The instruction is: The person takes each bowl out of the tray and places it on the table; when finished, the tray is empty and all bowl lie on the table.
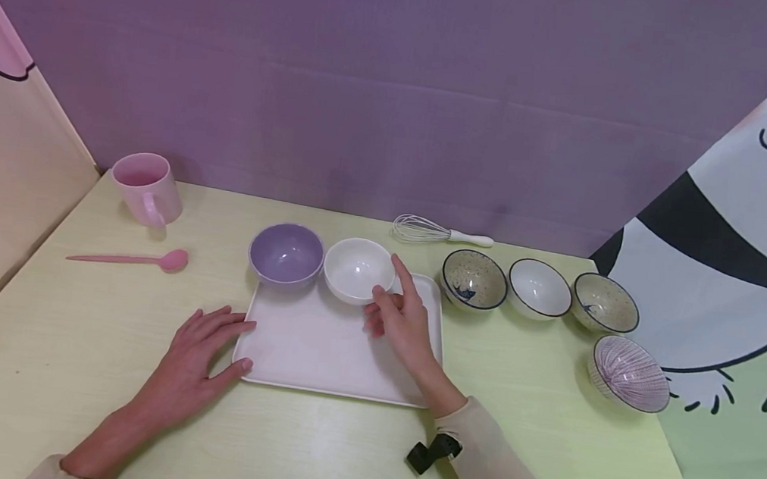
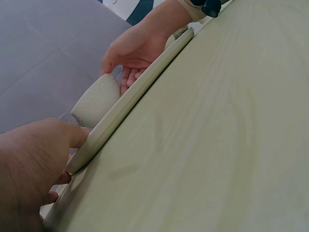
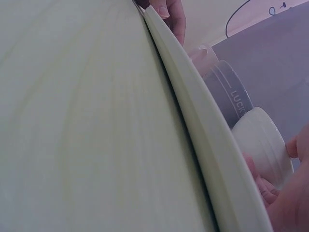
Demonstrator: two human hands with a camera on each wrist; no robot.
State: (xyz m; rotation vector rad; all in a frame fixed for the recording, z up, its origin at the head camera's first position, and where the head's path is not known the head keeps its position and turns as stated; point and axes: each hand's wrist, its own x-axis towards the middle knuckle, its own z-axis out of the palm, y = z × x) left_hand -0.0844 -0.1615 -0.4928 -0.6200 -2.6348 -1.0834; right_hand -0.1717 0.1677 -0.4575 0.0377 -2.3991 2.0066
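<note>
A white bowl (image 1: 357,271) stands at the back of a white rectangular tray (image 1: 319,348). My right hand (image 1: 406,325) is at the bowl's right side, index finger extended along the rim and thumb at the near rim; its other fingers are blurred. In the left wrist view those fingertips meet the white bowl (image 2: 96,101) near its rim. Just left of it, a purple bowl (image 1: 286,255) overlaps the tray's back left corner. My left hand (image 1: 198,360) rests at the tray's left edge, thumb and fingers spread and touching the rim.
A pink mug (image 1: 148,190) and a pink spoon (image 1: 174,260) lie to the left. Behind the tray is a whisk (image 1: 425,230). On the right stand two speckled bowls (image 1: 474,279), a dark-rimmed white bowl (image 1: 540,287) and a striped bowl (image 1: 630,373).
</note>
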